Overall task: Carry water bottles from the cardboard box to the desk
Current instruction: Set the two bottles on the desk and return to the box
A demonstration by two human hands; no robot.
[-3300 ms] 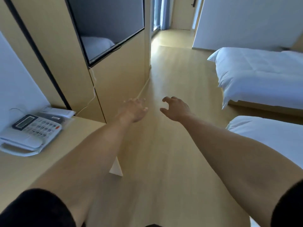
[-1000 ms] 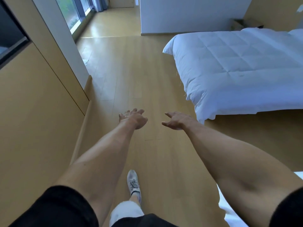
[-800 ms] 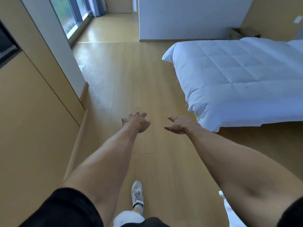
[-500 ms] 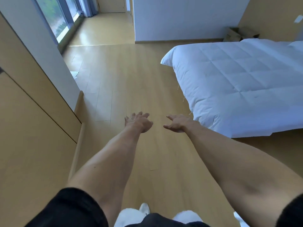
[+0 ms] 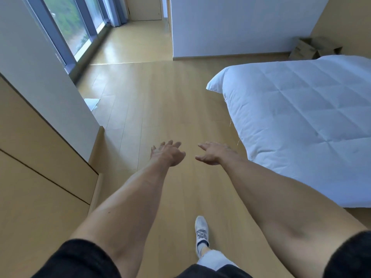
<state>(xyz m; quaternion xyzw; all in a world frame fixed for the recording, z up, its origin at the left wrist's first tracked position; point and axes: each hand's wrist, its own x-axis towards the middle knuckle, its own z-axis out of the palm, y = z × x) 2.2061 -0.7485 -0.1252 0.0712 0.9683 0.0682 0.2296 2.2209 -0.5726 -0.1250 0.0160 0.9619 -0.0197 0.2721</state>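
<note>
The cardboard box [image 5: 313,48] stands open on the floor in the far right corner, behind the bed, its inside hidden from here. No water bottle shows, and the desk is out of view. My left hand [image 5: 167,154] and my right hand [image 5: 214,154] are stretched out in front of me over the wooden floor, fingers relaxed and spread, both holding nothing. They are far from the box.
A bed with a white quilt [image 5: 301,117] fills the right side. A wooden cabinet wall [image 5: 40,177] and a white pillar [image 5: 40,67] line the left, with a window [image 5: 68,25] beyond. A white partition wall [image 5: 230,25] stands ahead. My shoe [image 5: 201,230] steps on the floor [image 5: 160,97].
I have walked away from the desk with the phone and along the floor beside the bed. The cardboard box has come into view in the far corner. Both hands stay held out and hold nothing.
</note>
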